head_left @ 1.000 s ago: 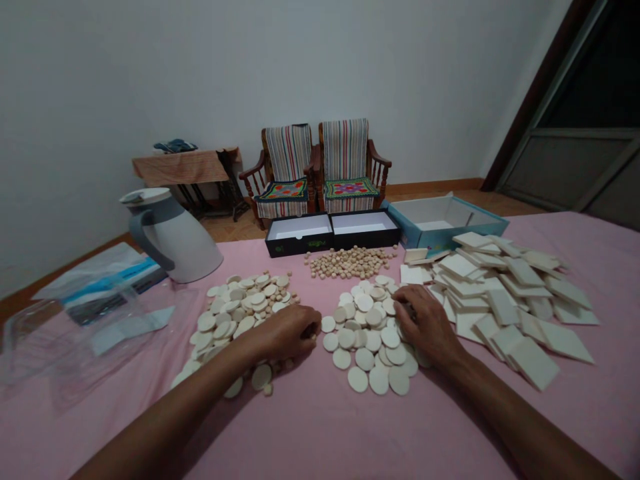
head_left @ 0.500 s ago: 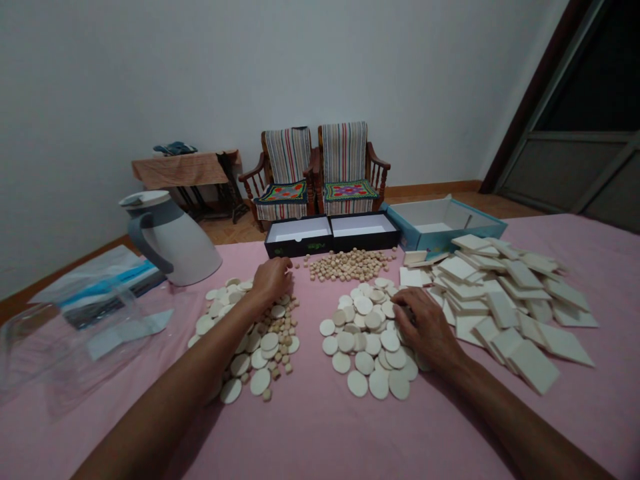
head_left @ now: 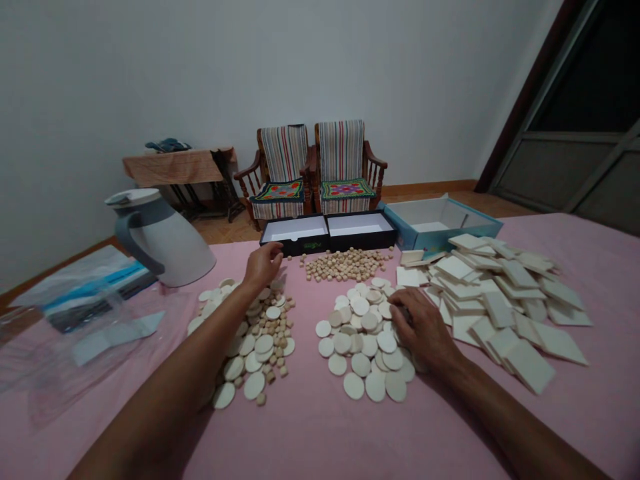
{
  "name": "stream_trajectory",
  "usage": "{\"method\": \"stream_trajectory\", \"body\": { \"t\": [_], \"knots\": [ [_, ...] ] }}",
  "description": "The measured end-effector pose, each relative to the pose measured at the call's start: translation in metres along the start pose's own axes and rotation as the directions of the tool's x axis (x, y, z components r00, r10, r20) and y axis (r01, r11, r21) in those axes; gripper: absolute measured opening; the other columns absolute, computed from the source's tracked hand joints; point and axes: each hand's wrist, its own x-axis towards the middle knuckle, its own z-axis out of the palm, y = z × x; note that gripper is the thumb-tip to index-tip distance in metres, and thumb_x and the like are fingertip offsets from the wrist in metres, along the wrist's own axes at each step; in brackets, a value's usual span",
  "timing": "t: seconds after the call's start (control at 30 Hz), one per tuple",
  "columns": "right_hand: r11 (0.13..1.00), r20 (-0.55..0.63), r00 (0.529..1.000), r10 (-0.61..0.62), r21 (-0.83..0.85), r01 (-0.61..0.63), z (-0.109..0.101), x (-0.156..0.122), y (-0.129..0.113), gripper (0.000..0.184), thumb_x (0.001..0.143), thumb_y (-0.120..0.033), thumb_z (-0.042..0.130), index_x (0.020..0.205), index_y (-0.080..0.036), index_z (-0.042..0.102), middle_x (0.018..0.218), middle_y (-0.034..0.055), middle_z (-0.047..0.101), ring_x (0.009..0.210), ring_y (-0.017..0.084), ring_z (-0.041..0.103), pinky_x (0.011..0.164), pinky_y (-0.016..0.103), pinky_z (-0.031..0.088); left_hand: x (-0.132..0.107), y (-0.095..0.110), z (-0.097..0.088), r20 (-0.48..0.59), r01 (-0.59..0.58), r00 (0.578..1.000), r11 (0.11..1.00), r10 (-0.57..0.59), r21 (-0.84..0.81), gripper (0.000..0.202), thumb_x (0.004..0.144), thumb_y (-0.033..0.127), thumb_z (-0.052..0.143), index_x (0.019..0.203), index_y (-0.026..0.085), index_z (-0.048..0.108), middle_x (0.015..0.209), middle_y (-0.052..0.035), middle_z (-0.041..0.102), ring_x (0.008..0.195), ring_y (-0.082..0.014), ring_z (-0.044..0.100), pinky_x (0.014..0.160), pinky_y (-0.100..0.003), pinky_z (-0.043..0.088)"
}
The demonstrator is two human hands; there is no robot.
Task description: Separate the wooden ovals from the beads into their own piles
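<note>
My left hand [head_left: 264,266] hovers past the far end of a mixed pile, close to the front of the black box [head_left: 295,235]. Its fingers are pinched together at the tips, and I cannot make out what is in them. Below the wrist lie pale round wooden discs [head_left: 254,383] mixed with small wooden cubes [head_left: 280,325]. On the right, my right hand [head_left: 423,327] rests at the edge of a pile of round discs [head_left: 369,347], thumb and forefinger apart, with nothing visible held. Some discs are hidden under it.
Small wooden beads [head_left: 345,265] lie in front of the second black box [head_left: 361,230]. Square wooden tiles [head_left: 500,293] are heaped right, near a blue box [head_left: 440,223]. A grey-white jug [head_left: 173,243] and clear plastic packaging [head_left: 100,333] stand left on the pink cloth [head_left: 320,427].
My left hand has moved a little away from me and up, off the mixed pile toward the black box. My right hand stays beside the discs. The view has shifted slightly.
</note>
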Motion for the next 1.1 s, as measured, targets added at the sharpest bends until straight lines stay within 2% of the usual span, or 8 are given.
{"method": "stream_trajectory", "body": {
  "t": [0.17,0.27,0.37,0.47,0.6,0.77,0.97,1.1],
  "knots": [
    [1.000,-0.013,1.000,-0.010,-0.001,0.010,0.002,-0.001,0.002,0.010,0.087,-0.019,0.045,0.086,-0.021,0.055,0.089,0.0068,0.059,0.088,0.022,0.054,0.078,0.036,0.044,-0.001,-0.050,-0.017,0.146,0.069,0.987,0.997,-0.071,0.017,0.044,0.088,0.049,0.038,0.084,0.019,0.070,0.085,-0.0080,0.073,0.085,-0.0256,0.066,0.072,-0.030,0.046],
    [1.000,-0.009,1.000,-0.006,0.001,0.006,0.002,-0.001,0.001,0.011,0.089,-0.021,0.044,0.087,-0.021,0.055,0.089,0.0069,0.059,0.088,0.023,0.054,0.079,0.037,0.043,-0.005,-0.075,-0.021,0.209,0.106,0.972,0.994,-0.107,0.017,0.045,0.086,0.053,0.040,0.086,0.019,0.070,0.090,-0.0099,0.073,0.090,-0.0278,0.065,0.075,-0.032,0.045],
    [1.000,-0.012,1.000,-0.012,-0.003,0.012,0.003,-0.002,0.001,0.010,0.089,-0.022,0.044,0.087,-0.021,0.054,0.089,0.0070,0.059,0.089,0.023,0.053,0.080,0.037,0.043,-0.010,-0.087,-0.021,0.280,0.074,0.958,0.996,-0.058,-0.047,0.048,0.085,0.055,0.039,0.096,0.020,0.070,0.105,-0.0085,0.071,0.099,-0.0254,0.062,0.082,-0.030,0.045],
    [1.000,-0.009,1.000,-0.019,-0.011,0.019,0.003,-0.002,0.002,0.011,0.090,-0.024,0.044,0.089,-0.021,0.055,0.092,0.0073,0.059,0.091,0.023,0.053,0.081,0.038,0.043,-0.017,-0.087,-0.022,0.349,0.004,0.936,0.991,0.044,-0.135,0.049,0.085,0.055,0.038,0.101,0.021,0.069,0.111,-0.0050,0.070,0.103,-0.0217,0.061,0.088,-0.026,0.044],
    [1.000,-0.009,1.000,-0.013,-0.019,0.013,0.004,-0.003,0.003,0.012,0.090,-0.025,0.044,0.089,-0.021,0.055,0.092,0.0074,0.060,0.091,0.023,0.054,0.082,0.038,0.043,-0.028,-0.080,-0.025,0.383,-0.073,0.911,0.974,0.152,-0.213,0.046,0.085,0.053,0.039,0.099,0.021,0.069,0.106,-0.0039,0.070,0.098,-0.0206,0.061,0.088,-0.026,0.044],
    [1.000,-0.015,1.000,-0.013,-0.024,0.012,0.004,-0.003,0.002,0.012,0.090,-0.024,0.045,0.088,-0.020,0.056,0.092,0.0078,0.060,0.092,0.023,0.055,0.081,0.037,0.043,-0.040,-0.068,-0.024,0.368,-0.135,0.902,0.958,0.225,-0.254,0.045,0.086,0.051,0.038,0.093,0.017,0.068,0.096,-0.0058,0.070,0.090,-0.0196,0.062,0.081,-0.026,0.046],
    [1.000,-0.025,1.000,-0.010,-0.030,0.010,0.005,-0.004,0.006,0.013,0.090,-0.026,0.046,0.090,-0.019,0.058,0.093,0.0066,0.061,0.092,0.021,0.055,0.081,0.035,0.044,-0.058,-0.045,-0.034,0.344,-0.230,0.876,0.920,0.338,-0.317,0.046,0.090,0.050,0.035,0.097,0.016,0.066,0.097,-0.0076,0.068,0.089,-0.0196,0.062,0.080,-0.027,0.046],
    [0.999,-0.110,0.994,-0.017,-0.048,0.012,0.000,-0.001,0.005,0.015,0.090,-0.025,0.047,0.094,-0.018,0.060,0.095,0.0068,0.061,0.089,0.020,0.056,0.079,0.033,0.044,-0.078,-0.035,-0.044,0.323,-0.289,0.859,0.896,0.398,-0.337,0.044,0.093,0.049,0.035,0.096,0.017,0.066,0.095,-0.0066,0.069,0.087,-0.0193,0.062,0.079,-0.027,0.046]
  ]
}}
